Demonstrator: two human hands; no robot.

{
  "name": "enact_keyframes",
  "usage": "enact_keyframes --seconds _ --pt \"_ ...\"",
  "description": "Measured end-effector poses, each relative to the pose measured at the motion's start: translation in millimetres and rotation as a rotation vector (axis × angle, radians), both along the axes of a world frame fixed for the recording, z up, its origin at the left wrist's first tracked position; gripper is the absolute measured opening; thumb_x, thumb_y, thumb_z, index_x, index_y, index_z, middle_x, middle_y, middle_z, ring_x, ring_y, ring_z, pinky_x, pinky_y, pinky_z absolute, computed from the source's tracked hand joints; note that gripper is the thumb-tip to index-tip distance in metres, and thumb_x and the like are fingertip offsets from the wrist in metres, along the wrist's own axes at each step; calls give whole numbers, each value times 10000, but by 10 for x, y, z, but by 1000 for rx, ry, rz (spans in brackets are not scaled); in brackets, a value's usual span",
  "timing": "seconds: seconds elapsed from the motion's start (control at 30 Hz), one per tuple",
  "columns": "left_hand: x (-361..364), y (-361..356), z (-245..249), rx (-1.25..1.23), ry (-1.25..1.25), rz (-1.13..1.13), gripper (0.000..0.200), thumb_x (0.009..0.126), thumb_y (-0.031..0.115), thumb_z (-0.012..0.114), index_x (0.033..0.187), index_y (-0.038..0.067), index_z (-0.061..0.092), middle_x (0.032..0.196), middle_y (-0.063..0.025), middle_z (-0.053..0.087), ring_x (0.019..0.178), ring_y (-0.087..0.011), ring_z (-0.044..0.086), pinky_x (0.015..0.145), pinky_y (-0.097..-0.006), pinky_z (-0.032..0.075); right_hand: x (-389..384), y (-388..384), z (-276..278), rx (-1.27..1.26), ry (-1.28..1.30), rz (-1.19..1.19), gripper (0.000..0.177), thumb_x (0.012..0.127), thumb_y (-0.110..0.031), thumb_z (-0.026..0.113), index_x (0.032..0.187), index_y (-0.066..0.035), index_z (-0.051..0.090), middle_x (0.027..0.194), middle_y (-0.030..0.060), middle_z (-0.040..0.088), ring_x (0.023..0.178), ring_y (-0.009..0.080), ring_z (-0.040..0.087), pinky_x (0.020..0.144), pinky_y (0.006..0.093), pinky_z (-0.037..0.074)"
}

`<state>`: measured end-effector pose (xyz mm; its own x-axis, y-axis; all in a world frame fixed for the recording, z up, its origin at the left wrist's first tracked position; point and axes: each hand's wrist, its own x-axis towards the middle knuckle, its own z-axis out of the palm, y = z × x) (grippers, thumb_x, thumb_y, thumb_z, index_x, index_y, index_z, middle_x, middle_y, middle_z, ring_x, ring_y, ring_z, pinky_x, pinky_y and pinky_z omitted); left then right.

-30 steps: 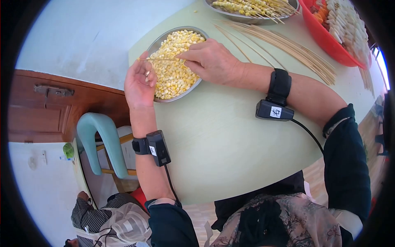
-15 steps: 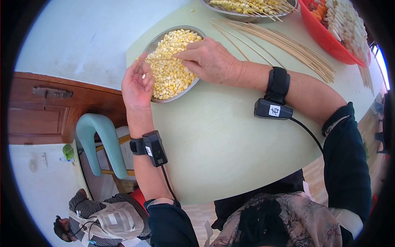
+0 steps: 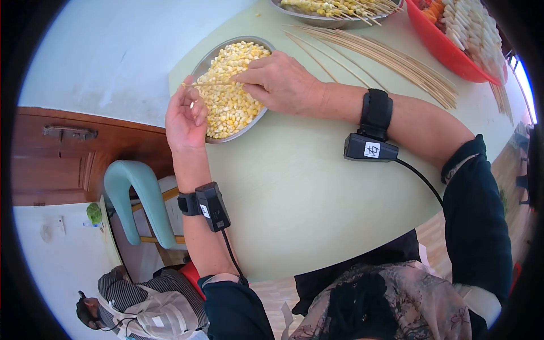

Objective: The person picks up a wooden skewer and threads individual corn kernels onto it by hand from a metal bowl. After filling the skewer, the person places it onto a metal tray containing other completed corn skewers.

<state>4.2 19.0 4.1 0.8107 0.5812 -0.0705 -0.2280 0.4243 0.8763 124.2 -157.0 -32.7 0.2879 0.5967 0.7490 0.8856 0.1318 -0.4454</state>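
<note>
A metal bowl full of loose yellow and white corn kernels sits at the table's far left. Over it, my right hand pinches a thin wooden skewer and points it left. My left hand is at the bowl's left rim, palm up, its thumb and forefinger closed at the skewer's tip. What sits right at the tip is too small to make out clearly. One pale kernel rests against the curled fingers of that hand.
Loose bare skewers lie on the pale green table. Behind them stands a metal dish of corn skewers. A red basin of skewered food is at the far right. Another person sits lower left near a green chair.
The view has shifted slightly. Both hands keep the same pose, with the skewer between them over the bowl. The other person at lower left has leaned a little.
</note>
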Motion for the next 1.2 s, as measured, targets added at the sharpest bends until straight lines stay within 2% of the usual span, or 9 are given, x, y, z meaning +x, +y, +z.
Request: enact_keyframes --seconds 0.2,0.27,0.4,0.5,0.63,0.8,0.9,1.07,1.2 --pt "-19 -15 20 -6 -14 -45 345 890 146 478 1150 -82 476 699 -35 493 498 -100 385 368 -206 261 0 -5 10 -25 -6 5 156 755 -47 599 892 -33 671 651 109 573 610 280 575 575 387 461" --pt "-29 -26 27 -41 -32 -74 336 900 135 452 1165 -72 457 698 -30 456 502 -94 356 374 -209 259 -2 -10 14 -95 35 0 140 785 -131 555 848 -76 668 691 125 616 668 288 600 655 412 463" --pt "-30 -25 29 -125 -61 -169 331 915 132 399 1177 -67 432 690 -27 406 507 -100 328 387 -220 262 4 0 -5 -67 22 -15 154 785 -142 553 864 -89 674 696 120 618 682 279 604 668 403 468" --pt "-21 -44 33 -127 -19 -136 350 912 144 393 1188 -69 426 687 -32 400 510 -110 337 391 -226 264 11 -16 2 -65 14 -15 168 784 -150 551 882 -98 678 709 114 622 701 269 607 682 398 472" --pt "62 -150 20 -153 44 -153 369 901 142 397 1202 -69 422 682 -31 400 509 -114 337 390 -227 261 20 -10 -7 -91 -5 -22 174 778 -146 547 879 -87 676 731 108 629 722 267 610 695 395 473" --pt "248 -338 95 14 192 -121 373 886 136 408 1197 -68 442 683 -24 423 498 -113 351 386 -220 266 -2 -29 18 -83 -14 -65 174 785 -95 561 923 -71 665 693 100 590 659 289 574 668 396 456" --pt "245 -426 118 160 267 -158 368 883 170 414 1147 -69 507 650 -35 451 482 -107 380 377 -209 264 -7 -3 28 -209 -32 -95 166 783 -92 553 911 -75 658 703 105 594 672 298 577 674 407 456" --pt "202 -529 98 154 273 -156 364 892 184 402 1138 -51 529 677 -37 477 480 -100 383 366 -200 259 -23 -4 30 -33 104 -14 161 775 -85 543 894 -67 650 725 118 608 697 308 587 689 416 466" --pt "145 -480 69 129 186 -78 371 880 162 409 1168 -55 496 732 -49 511 517 -109 407 388 -210 289 -12 -18 39 -139 66 -44 161 770 -92 545 889 -65 649 731 128 610 693 323 587 686 418 474"
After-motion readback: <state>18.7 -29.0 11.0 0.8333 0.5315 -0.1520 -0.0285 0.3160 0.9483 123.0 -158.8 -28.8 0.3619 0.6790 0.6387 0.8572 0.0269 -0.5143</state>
